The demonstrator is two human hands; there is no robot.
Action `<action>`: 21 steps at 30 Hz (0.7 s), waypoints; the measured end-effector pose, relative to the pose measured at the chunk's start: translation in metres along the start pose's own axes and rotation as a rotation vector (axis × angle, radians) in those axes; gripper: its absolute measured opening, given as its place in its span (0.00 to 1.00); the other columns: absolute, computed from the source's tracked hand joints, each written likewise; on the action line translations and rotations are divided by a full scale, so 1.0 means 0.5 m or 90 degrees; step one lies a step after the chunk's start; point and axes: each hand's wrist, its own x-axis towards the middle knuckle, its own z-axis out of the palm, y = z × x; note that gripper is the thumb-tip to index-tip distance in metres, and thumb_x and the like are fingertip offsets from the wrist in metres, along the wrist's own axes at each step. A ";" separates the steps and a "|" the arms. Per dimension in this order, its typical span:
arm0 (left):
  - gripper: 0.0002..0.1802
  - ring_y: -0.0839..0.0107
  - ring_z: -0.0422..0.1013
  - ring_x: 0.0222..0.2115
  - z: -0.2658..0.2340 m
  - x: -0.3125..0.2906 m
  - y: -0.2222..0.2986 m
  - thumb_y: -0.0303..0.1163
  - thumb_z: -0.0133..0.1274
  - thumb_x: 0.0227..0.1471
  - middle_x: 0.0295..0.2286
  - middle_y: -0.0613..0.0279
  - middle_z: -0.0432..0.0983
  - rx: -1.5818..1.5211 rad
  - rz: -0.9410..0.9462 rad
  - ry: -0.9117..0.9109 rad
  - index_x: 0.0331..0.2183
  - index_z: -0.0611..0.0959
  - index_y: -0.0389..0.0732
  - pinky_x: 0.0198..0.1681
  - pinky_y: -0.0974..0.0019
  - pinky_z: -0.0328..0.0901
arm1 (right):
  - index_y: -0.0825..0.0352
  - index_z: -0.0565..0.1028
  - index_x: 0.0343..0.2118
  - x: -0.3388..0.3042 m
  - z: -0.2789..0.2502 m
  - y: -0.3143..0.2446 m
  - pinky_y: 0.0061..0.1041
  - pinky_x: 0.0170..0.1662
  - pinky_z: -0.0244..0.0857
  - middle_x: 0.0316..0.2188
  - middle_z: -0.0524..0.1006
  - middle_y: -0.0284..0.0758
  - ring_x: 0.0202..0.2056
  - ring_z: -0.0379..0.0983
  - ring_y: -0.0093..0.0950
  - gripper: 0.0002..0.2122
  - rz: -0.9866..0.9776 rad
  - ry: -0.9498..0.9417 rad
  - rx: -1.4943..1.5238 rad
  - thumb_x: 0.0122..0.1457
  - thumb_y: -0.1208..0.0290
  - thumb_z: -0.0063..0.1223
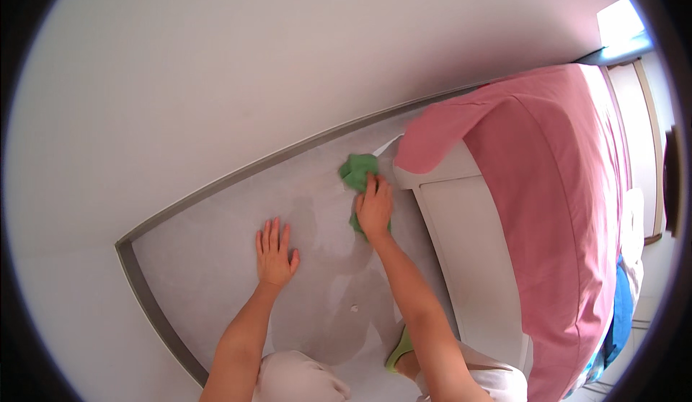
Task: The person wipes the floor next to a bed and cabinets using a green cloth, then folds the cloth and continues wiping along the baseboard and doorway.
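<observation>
My right hand [375,210] presses a crumpled green cloth [357,172] onto the grey floor [209,251], close to the corner of a white bed base [461,251]. Part of the cloth sticks out past the fingertips, and more of it shows beside and under the palm. To the left, my left hand [274,256] rests on the floor with its fingers stretched and apart, holding nothing. Darker patches that look damp spread over the floor between and below the two hands.
A pink cover [548,200] drapes over the bed at the right. Grey skirting [238,170] edges the white walls [216,78] behind and left. A small pale bit [354,307] lies on the floor. My foot in a green slipper [398,348] is beside my right forearm.
</observation>
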 end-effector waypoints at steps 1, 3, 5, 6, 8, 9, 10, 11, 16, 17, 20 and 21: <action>0.37 0.52 0.45 0.66 0.001 0.000 -0.001 0.39 0.54 0.49 0.65 0.52 0.49 0.002 0.001 0.009 0.60 0.66 0.42 0.67 0.42 0.41 | 0.72 0.56 0.64 0.028 -0.012 -0.020 0.42 0.62 0.53 0.62 0.60 0.52 0.62 0.55 0.50 0.30 0.041 0.078 0.086 0.58 0.76 0.50; 0.37 0.52 0.45 0.66 0.003 0.001 -0.001 0.40 0.54 0.49 0.65 0.53 0.49 0.003 -0.006 0.005 0.60 0.66 0.42 0.67 0.43 0.42 | 0.73 0.57 0.63 0.093 -0.031 -0.069 0.44 0.60 0.55 0.60 0.61 0.53 0.61 0.57 0.52 0.31 0.132 0.221 0.224 0.56 0.80 0.51; 0.37 0.52 0.45 0.66 0.006 0.002 -0.002 0.40 0.54 0.49 0.65 0.53 0.50 -0.012 -0.016 0.012 0.60 0.66 0.42 0.67 0.42 0.43 | 0.74 0.56 0.63 0.145 -0.040 -0.105 0.45 0.61 0.54 0.61 0.60 0.55 0.61 0.57 0.53 0.31 0.096 0.377 0.181 0.55 0.81 0.51; 0.38 0.51 0.46 0.66 0.007 0.003 -0.003 0.39 0.54 0.48 0.65 0.52 0.50 -0.025 -0.021 0.007 0.60 0.66 0.42 0.66 0.42 0.43 | 0.75 0.56 0.63 0.170 -0.037 -0.114 0.46 0.61 0.54 0.61 0.59 0.56 0.61 0.57 0.53 0.31 0.045 0.485 0.144 0.55 0.82 0.51; 0.38 0.51 0.47 0.65 0.007 0.005 -0.005 0.39 0.54 0.48 0.64 0.52 0.51 -0.039 -0.022 0.004 0.60 0.66 0.41 0.66 0.42 0.43 | 0.76 0.56 0.63 0.242 -0.027 -0.106 0.44 0.62 0.52 0.61 0.58 0.58 0.61 0.56 0.52 0.31 0.171 0.475 -0.009 0.56 0.81 0.50; 0.38 0.50 0.47 0.65 0.006 0.006 -0.006 0.40 0.54 0.48 0.64 0.51 0.51 -0.039 -0.021 0.007 0.60 0.67 0.42 0.66 0.42 0.43 | 0.76 0.55 0.63 0.276 -0.018 -0.090 0.43 0.63 0.52 0.62 0.58 0.58 0.62 0.56 0.52 0.31 0.184 0.525 -0.115 0.56 0.80 0.50; 0.38 0.50 0.47 0.65 0.005 0.006 -0.007 0.40 0.54 0.48 0.64 0.51 0.52 -0.039 -0.022 0.009 0.60 0.67 0.42 0.66 0.42 0.43 | 0.77 0.57 0.62 0.300 -0.005 -0.068 0.43 0.64 0.51 0.61 0.59 0.57 0.62 0.56 0.51 0.29 0.200 0.436 -0.108 0.56 0.79 0.50; 0.38 0.50 0.47 0.65 0.004 0.006 -0.007 0.40 0.54 0.48 0.64 0.51 0.52 -0.040 -0.021 0.013 0.60 0.67 0.42 0.66 0.42 0.44 | 0.78 0.59 0.60 0.321 0.006 -0.044 0.43 0.64 0.50 0.61 0.60 0.56 0.62 0.55 0.51 0.28 0.186 0.383 -0.124 0.56 0.79 0.50; 0.37 0.53 0.46 0.66 0.000 0.004 -0.004 0.44 0.54 0.49 0.65 0.53 0.51 -0.027 -0.032 -0.026 0.60 0.67 0.45 0.67 0.43 0.44 | 0.76 0.72 0.42 0.327 0.040 0.018 0.45 0.61 0.54 0.49 0.71 0.50 0.56 0.61 0.49 0.14 0.043 0.358 -0.064 0.53 0.77 0.49; 0.37 0.53 0.46 0.66 0.000 0.004 -0.003 0.44 0.54 0.49 0.65 0.53 0.51 -0.024 -0.032 -0.022 0.60 0.67 0.45 0.67 0.43 0.44 | 0.75 0.72 0.42 0.306 0.050 0.006 0.45 0.59 0.55 0.47 0.71 0.50 0.54 0.63 0.49 0.13 0.013 0.322 -0.039 0.52 0.77 0.49; 0.39 0.53 0.46 0.66 0.004 0.003 -0.002 0.45 0.54 0.49 0.65 0.54 0.50 -0.012 -0.028 -0.003 0.61 0.66 0.47 0.66 0.42 0.43 | 0.72 0.73 0.40 0.196 0.093 -0.080 0.44 0.55 0.60 0.42 0.73 0.49 0.46 0.68 0.48 0.12 -0.135 0.285 0.052 0.51 0.77 0.49; 0.39 0.53 0.45 0.66 0.005 0.003 -0.003 0.45 0.55 0.49 0.65 0.54 0.50 -0.009 -0.027 0.003 0.62 0.66 0.48 0.66 0.42 0.43 | 0.72 0.73 0.40 0.153 0.113 -0.116 0.43 0.53 0.62 0.41 0.74 0.48 0.45 0.69 0.48 0.12 -0.197 0.246 0.089 0.50 0.78 0.49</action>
